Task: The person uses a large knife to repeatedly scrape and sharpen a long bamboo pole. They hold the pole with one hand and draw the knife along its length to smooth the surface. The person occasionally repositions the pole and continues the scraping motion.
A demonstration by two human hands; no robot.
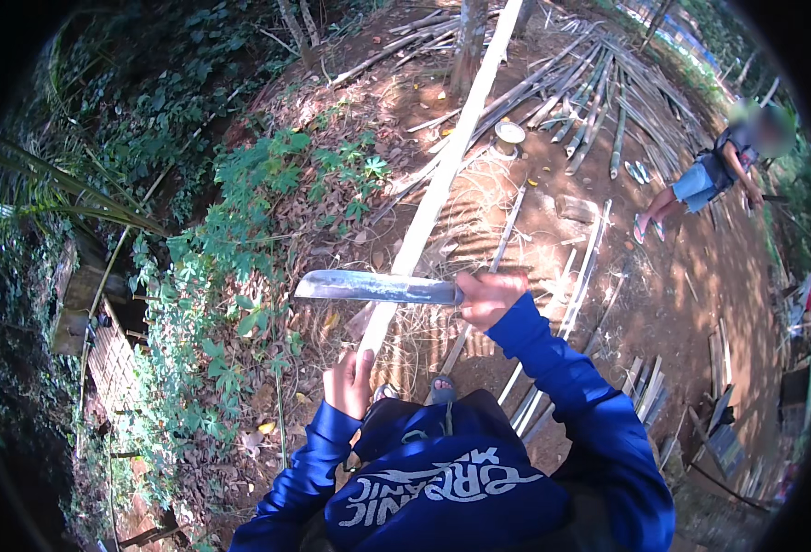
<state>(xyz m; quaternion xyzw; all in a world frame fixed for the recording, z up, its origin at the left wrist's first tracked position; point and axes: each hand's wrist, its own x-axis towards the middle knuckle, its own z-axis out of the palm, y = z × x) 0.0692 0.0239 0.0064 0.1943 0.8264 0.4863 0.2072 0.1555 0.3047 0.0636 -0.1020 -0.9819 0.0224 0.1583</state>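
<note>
My right hand [486,296] grips the handle of a broad steel machete [373,287], its blade held level and pointing left across a long pale bamboo pole [442,175]. The pole runs from my left hand [348,382], which holds its near end, up and away toward a tree trunk [470,37]. Both my arms wear blue sleeves. My sandalled feet show just below the pole's near end.
Green shrubs [240,239] and dry leaves cover the ground on the left. Split bamboo strips [562,304] lie on bare earth to the right, with a heap of bamboo poles [599,92] beyond. Another person [718,170] crouches at the far right.
</note>
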